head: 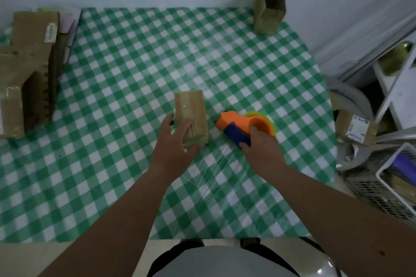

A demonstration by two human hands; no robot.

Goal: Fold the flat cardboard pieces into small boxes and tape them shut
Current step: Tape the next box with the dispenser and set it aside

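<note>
Cardboard is already folded here into 1 small box (191,117), lying on its side near the middle of the checked tablecloth (135,56), with a glossy strip of clear tape running along its upper face; judging by that strip, this seam is sealed and the piece is close to finished. The left hand (174,148) rests on the near end of the box, fingers fairly straight and spread over the top and the left side, thumb toward the near right corner; it looks placed to pin the box down so it does not slide, though whether it presses or only touches I cannot tell in this dim, soft view. Just to the right, apart from the box, the right hand (262,149) is wrapped round the blue handle of an orange tape dispenser (244,123), whose green roll faces away from the box; the cutter end points toward the box, handy for another pass or for setting the tool aside. At the far edge 1 taller cardboard box (269,10) stands upright, well apart, probably parked out of the working area; at the left edge sits a stack of flat cardboard pieces (29,69), kept within reach as stock. Beyond the table on the right stands a white wire basket (396,182).
</note>
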